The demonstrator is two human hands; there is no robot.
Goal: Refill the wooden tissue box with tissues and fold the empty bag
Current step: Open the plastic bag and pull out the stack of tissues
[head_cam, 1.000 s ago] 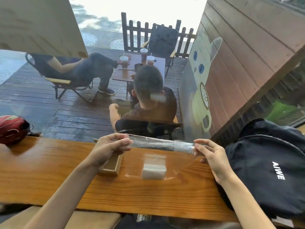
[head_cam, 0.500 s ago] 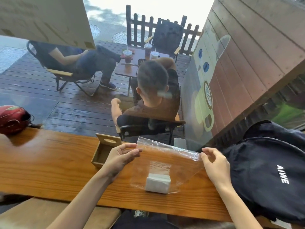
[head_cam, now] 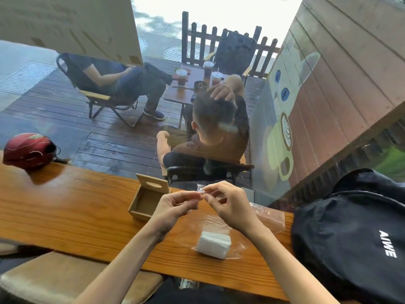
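Note:
A clear plastic bag (head_cam: pixel 268 217) lies on the wooden counter (head_cam: pixel 72 211) with a white stack of tissues (head_cam: pixel 213 244) inside it near the front edge. My left hand (head_cam: pixel 173 207) and my right hand (head_cam: pixel 228 205) meet above the bag, and both pinch its top edge between thumb and fingers. The wooden tissue box (head_cam: pixel 145 201) stands open and empty just left of my left hand, its slotted lid (head_cam: pixel 153 183) raised at the back.
A black backpack (head_cam: pixel 355 233) fills the counter's right end. A red helmet (head_cam: pixel 27 150) sits at the far left. Glass runs behind the counter, with people seated on a deck outside. A cushioned stool (head_cam: pixel 65 279) is below the counter's front edge.
My hands were spread apart at the two ends of the bag's top edge. They have come together at its middle, and the bag has dropped flatter onto the counter.

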